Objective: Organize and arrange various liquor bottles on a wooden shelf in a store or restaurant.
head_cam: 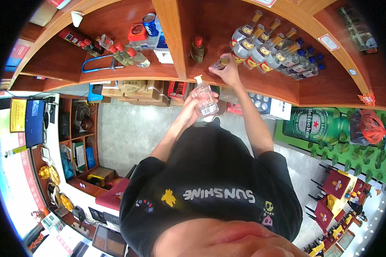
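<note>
My left hand grips a clear flat-sided bottle with a pale yellow cap, held upright in front of the shelf edge. A label with a printed code shows low on the bottle. Up at the shelf, my right hand has its thumb and fingers around a small glass bottle with a brownish-gold cap. Just left of that bottle stands a small red-capped bottle. To its right, long-necked clear bottles with gold caps are packed in rows, touching or nearly so. Blue-capped bottles stand beyond them.
A wooden upright divides the shelf. Its left bay holds several red-capped bottles, a blue U-shaped lock and a Pepsi can. Cardboard boxes and a white-blue carton sit below.
</note>
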### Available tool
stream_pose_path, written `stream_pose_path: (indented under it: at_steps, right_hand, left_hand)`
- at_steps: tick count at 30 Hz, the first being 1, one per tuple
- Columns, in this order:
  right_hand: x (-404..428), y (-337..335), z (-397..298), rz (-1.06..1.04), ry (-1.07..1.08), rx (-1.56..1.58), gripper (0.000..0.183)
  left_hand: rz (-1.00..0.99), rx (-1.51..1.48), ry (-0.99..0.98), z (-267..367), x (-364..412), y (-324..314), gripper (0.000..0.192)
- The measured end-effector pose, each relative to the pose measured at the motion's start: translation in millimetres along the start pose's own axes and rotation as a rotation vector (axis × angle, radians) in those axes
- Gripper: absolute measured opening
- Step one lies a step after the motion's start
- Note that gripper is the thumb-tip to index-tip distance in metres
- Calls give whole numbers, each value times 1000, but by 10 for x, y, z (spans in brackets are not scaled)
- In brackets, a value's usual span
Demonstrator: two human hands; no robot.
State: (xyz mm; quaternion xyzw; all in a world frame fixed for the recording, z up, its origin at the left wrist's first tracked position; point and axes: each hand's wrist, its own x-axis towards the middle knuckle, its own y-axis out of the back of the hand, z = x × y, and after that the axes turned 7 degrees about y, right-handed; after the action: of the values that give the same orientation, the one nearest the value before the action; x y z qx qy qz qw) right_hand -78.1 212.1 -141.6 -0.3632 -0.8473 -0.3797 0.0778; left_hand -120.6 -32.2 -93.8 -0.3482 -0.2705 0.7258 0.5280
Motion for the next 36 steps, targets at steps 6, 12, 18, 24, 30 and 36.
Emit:
stream_pose_path:
  at_steps: [6,12,18,24,30,36]
  right_hand:
    - [-125,181,25,4,32,-90,65]
    - [-212,224,62,26,-84,28,72]
    - [-318,265,166,-19,-80,203,71]
    - [-360,344,200,-27,-133,410,71]
    - [-405,256,416,-69,-121,502,79]
    - [-415,229,457,-34,-57,425,80]
  left_hand:
    - [82,52,-29,99,281,-72,45]
    - [74,17,-95,180,686,74,45]
    - [248,458,-314,118,1126,378,42]
    - [518,906,-494,-137,1292,440,46]
    - [626,843,-606,-333,1390,300,52]
    - [675,1365,-807,-474,1387,215,75]
